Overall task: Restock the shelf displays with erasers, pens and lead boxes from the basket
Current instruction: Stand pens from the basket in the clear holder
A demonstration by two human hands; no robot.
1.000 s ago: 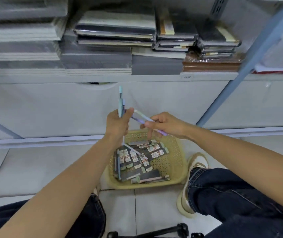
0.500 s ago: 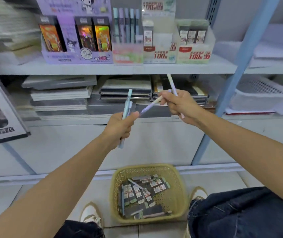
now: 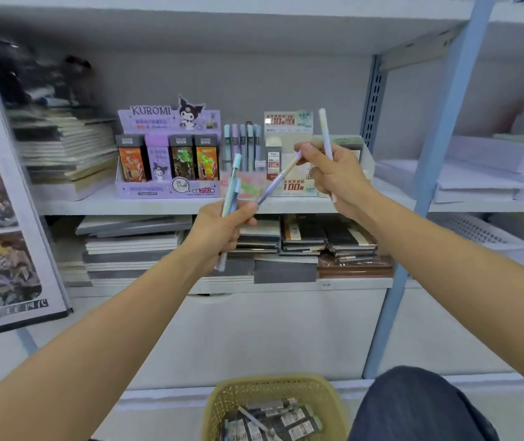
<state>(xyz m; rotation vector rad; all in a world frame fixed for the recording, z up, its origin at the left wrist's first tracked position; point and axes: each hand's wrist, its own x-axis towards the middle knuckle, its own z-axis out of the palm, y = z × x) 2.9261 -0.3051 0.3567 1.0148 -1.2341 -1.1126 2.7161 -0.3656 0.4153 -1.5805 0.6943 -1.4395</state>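
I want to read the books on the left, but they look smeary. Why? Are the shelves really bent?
Head view: motion blur smears the notebook stacks at left; the Kuromi display box mid-frame reads clearly; the wide-angle lens tilts the blue shelf post and bows shelf edges.

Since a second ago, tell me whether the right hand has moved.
Yes: the right hand, gripping pens, rose from above the basket to the display shelf.
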